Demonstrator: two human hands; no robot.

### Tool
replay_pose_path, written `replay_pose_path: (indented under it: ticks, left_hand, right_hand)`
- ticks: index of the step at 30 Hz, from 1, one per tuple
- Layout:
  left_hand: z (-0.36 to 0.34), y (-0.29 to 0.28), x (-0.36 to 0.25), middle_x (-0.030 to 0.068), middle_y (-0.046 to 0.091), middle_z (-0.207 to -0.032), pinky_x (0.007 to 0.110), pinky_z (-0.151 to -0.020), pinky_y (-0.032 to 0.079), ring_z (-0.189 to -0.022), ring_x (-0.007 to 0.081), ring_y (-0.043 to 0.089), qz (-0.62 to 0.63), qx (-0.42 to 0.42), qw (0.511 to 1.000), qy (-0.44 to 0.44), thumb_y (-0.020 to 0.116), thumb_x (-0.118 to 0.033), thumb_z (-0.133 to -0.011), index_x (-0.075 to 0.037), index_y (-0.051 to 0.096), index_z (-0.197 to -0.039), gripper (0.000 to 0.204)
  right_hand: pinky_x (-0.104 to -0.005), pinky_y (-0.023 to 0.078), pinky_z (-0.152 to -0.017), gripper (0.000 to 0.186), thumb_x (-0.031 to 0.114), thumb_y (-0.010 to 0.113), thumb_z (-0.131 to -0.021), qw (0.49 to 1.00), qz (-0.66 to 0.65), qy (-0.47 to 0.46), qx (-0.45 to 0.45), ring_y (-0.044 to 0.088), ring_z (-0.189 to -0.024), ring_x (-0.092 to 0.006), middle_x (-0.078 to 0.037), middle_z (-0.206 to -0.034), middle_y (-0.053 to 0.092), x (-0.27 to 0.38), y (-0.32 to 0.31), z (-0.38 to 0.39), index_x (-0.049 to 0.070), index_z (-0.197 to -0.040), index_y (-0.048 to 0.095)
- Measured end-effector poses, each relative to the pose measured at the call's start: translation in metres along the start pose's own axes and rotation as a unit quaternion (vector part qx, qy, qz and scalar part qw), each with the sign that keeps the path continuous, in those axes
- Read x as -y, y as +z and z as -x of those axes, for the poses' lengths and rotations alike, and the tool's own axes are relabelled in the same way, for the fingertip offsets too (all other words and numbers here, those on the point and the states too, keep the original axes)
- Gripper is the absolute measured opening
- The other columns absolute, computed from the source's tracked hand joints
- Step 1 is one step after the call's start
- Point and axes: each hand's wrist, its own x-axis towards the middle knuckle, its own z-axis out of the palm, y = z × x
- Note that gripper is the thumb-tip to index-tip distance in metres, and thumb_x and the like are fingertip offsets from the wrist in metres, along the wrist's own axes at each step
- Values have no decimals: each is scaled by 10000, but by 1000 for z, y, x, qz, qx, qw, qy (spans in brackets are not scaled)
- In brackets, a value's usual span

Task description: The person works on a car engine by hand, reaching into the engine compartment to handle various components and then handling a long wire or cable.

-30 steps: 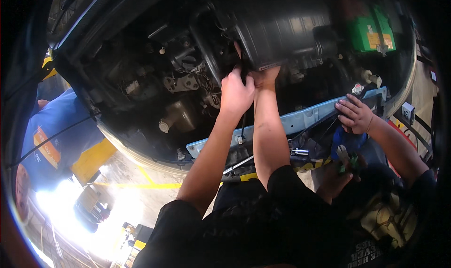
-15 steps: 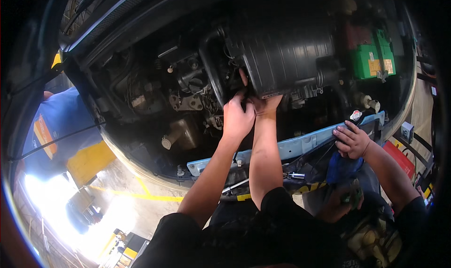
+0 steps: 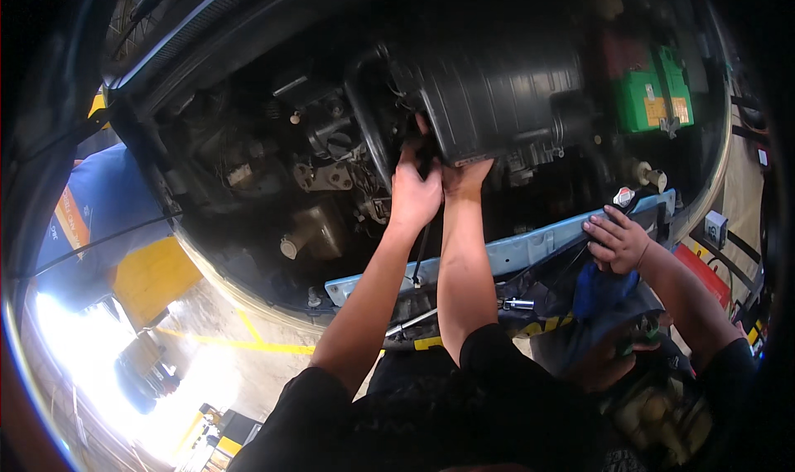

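Observation:
Both my hands reach deep into a car's engine bay, side by side. My left hand (image 3: 416, 189) is closed, thumb toward the fingers, beside a thick black hose (image 3: 369, 128); whatever it grips is dark and hidden. Pressed close by it, my right hand (image 3: 469, 175) goes in under the lower left corner of a ribbed black air-filter housing (image 3: 505, 99). Most of its fingers are out of sight there. A fingertip shows in the gap between hose and housing, but I cannot tell whose hand it belongs to.
A light-blue crossbar (image 3: 522, 255) runs under my forearms, with a ratchet (image 3: 414, 321) lying below it. At right, another person's hand (image 3: 617, 238) rests by the bar; their other hand holds something green (image 3: 646, 329). A green battery (image 3: 654, 99) sits far right.
My left hand has shifted slightly and its grip has turned among the parts. My right hand stays under the housing. The co-worker's lower hand with the green thing has moved a little right.

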Motion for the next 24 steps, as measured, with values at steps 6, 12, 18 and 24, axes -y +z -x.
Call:
replay_pose_path:
  ticks: [6, 12, 18, 24]
  left_hand:
    - [9, 7, -23, 170, 665, -852, 323, -499, 467, -559, 152, 595, -23, 26, 998, -56, 537, -23, -902, 21, 462, -1293, 400]
    - [13, -2, -68, 317, 639, -959, 465, -807, 498, -966, 455, 618, -64, 40, 991, -110, 557, -100, -870, 37, 509, -1207, 367]
    - [23, -34, -97, 211, 686, -844, 337, -684, 513, -756, 245, 694, -165, 136, 977, 17, 576, -138, -924, 56, 618, -1099, 265]
    - [-59, -83, -135, 116, 683, -1012, 281, -876, 461, -953, 162, 619, -98, -30, 978, 180, 490, -103, -978, 40, 621, -1163, 268]
  right_hand:
    - [-434, 530, -928, 452, 318, 462, -992, 998, -19, 4, 64, 601, -1089, -295, -175, -1238, 582, 7, -38, -14, -6, -1307, 474]
    - [-417, 506, -958, 520, 420, 392, -1000, 1000, 4, 19, -21, 583, -1124, -290, -146, -1289, 564, 7, -49, -22, 20, -1320, 485]
    - [-396, 493, -971, 491, 421, 425, -990, 998, 54, -25, 9, 580, -1150, -277, -117, -1297, 579, 8, -50, -18, 51, -1293, 537]
    - [-402, 473, -998, 474, 442, 436, -984, 997, -49, 60, -18, 581, -1163, -259, -52, -1294, 599, 14, -22, -15, 102, -1286, 568]
